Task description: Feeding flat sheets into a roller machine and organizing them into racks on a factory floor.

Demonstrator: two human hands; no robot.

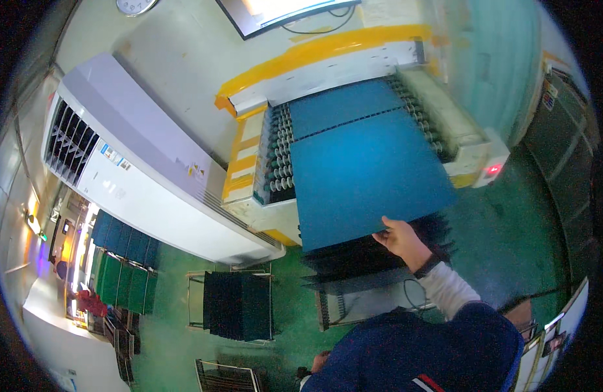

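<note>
My right hand (404,242) pinches the near edge of a large flat blue panel (370,173), thumb on top and fingers under the edge. This panel lies with its far part on a roller conveyor (282,150) and juts out toward me. Just behind it, a second blue panel (347,104) rests flat on the rollers, a narrow gap between the two. Below the jutting edge stand several dark panels (354,261) in a rack (324,312). Low in the picture, beside my dark blue clothing, only a small part of my left hand (321,360) shows; its fingers are hidden.
A tall white air conditioner (151,170) slants along the conveyor's left side. On the green floor (167,294) stands another rack of dark panels (239,306), with a further rack (226,375) nearer. Racked blue and green panels (125,261) stand farther left. A red display (493,170) glows at the conveyor's right corner.
</note>
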